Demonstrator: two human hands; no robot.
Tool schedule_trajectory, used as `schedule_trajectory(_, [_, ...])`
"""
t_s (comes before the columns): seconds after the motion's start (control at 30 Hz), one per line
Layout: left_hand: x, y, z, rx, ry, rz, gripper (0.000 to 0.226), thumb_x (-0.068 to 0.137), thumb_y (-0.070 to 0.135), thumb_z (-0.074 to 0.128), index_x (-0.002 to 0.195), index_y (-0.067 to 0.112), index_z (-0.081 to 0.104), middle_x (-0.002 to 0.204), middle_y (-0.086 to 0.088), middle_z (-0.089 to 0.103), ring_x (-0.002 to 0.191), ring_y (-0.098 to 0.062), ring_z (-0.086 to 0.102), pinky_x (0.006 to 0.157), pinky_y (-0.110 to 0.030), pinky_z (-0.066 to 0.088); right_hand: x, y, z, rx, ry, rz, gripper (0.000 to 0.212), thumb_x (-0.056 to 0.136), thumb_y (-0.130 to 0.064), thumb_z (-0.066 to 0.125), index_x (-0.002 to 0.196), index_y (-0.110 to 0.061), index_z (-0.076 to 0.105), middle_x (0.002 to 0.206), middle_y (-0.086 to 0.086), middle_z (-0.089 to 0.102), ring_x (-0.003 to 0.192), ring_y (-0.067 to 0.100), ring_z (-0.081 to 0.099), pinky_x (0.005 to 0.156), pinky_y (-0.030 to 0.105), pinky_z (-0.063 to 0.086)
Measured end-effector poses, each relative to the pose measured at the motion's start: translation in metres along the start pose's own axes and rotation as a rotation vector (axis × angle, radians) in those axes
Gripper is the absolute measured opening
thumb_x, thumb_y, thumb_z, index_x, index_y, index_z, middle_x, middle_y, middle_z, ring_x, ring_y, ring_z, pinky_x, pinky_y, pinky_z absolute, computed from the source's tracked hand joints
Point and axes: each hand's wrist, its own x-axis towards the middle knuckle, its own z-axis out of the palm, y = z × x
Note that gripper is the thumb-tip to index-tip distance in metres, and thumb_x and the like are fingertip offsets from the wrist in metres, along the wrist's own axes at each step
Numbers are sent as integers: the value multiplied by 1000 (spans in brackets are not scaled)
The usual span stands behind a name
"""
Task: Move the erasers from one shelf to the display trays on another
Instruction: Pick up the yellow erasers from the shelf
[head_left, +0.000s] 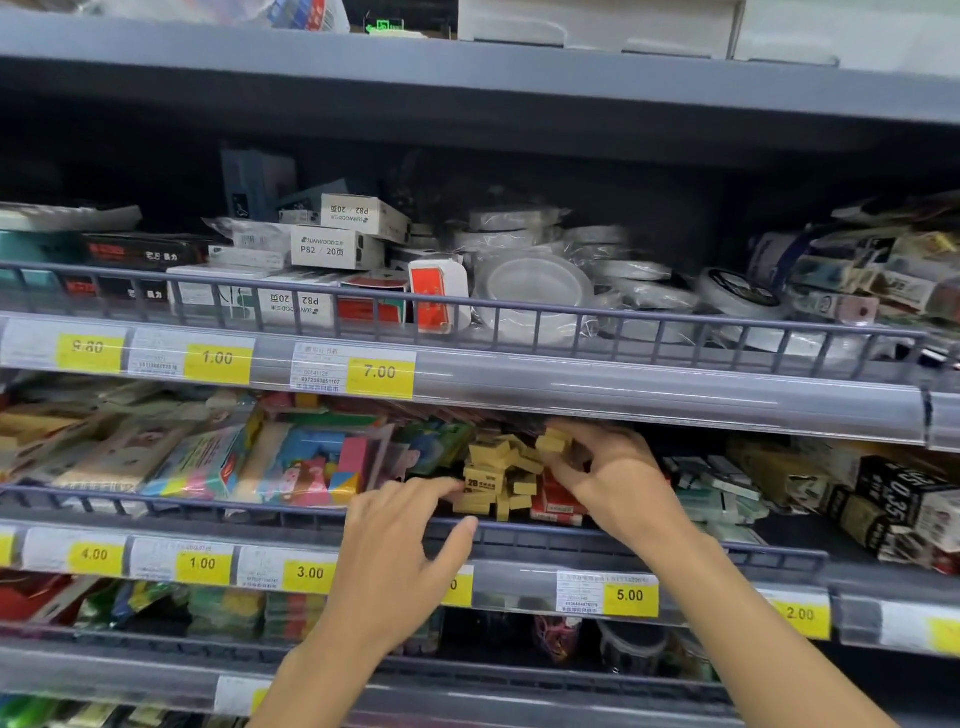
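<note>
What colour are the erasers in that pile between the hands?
Pale yellow, some printed with dark "2B" lettering: the erasers, seen in the head view.

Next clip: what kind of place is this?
Most likely a shop's stationery aisle: tiered shelves with yellow price tags along their edges, boxed goods behind a wire rail, and a heap of yellow erasers.

At frame centre, the eraser pile (498, 475) sits on the middle shelf (519, 540), behind its wire rail. The left hand (400, 551) lies lower left of it, the right hand (608, 467) just right, seemingly touching. Boxes (337, 247) occupy the shelf above.
</note>
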Motion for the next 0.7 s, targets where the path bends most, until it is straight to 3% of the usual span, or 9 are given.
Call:
schedule_trajectory(0.07, [2,7,-3,-189,-10,-85,55,89,72,44,136,44,50,124,40,48,121,19,40,99,-23,34,-11,-8,-4,244,37,-30,40,87,-52,69,126,-43,64,93,-12,76,83,11,69,80,26,55])
schedule_trajectory(0.13, [6,15,-6,-361,-36,-158,66,84,80,48,142,47,41,135,38,47,127,15,43,101,-22,39,-21,-21,-6,442,-13,-94,41,79,-52,76,118,-41,69,102,-20,75,94,1,70,88,30,57])
schedule_trajectory(0.23, [16,27,-10,-638,-110,-227,82,79,82,57,149,44,37,139,33,52,126,10,53,100,-23,47,-30,-42,-3,634,-101,-219,33,80,-40,80,111,-32,73,109,-13,74,99,9,71,85,29,58])
schedule_trajectory(0.3, [19,33,-11,-750,-168,-244,70,81,76,61,142,46,43,131,30,61,121,9,58,95,-22,52,-35,-52,1,693,-110,-268,27,82,-28,79,109,-27,73,106,-8,74,96,13,71,82,25,57])
schedule_trajectory(0.37, [21,35,-13,-749,-195,-259,43,89,65,62,128,50,53,117,27,69,109,7,66,88,-22,52,-38,-59,6,615,-68,-297,25,81,-26,76,106,-28,72,103,-12,73,95,10,69,80,20,54])
schedule_trajectory(0.47, [20,35,-15,-835,-217,-330,18,100,44,62,117,36,66,100,5,76,85,-13,74,81,-37,60,-37,-62,14,396,8,-348,24,84,-25,74,107,-32,70,105,-20,67,104,6,62,86,23,49])
schedule_trajectory(0.6, [18,28,-20,-918,-165,-410,20,102,41,61,106,24,70,86,-7,73,58,-21,59,63,-31,57,-34,-55,15,264,-47,-415,38,84,-49,71,120,-45,62,115,-29,59,115,-2,54,93,11,41])
schedule_trajectory(0.7, [19,19,-22,-985,-67,-529,23,101,36,62,106,14,67,73,1,67,53,-14,51,52,-25,47,-17,-39,4,251,-46,-273,43,85,-45,69,127,-47,59,118,-31,62,114,-9,55,94,9,42])
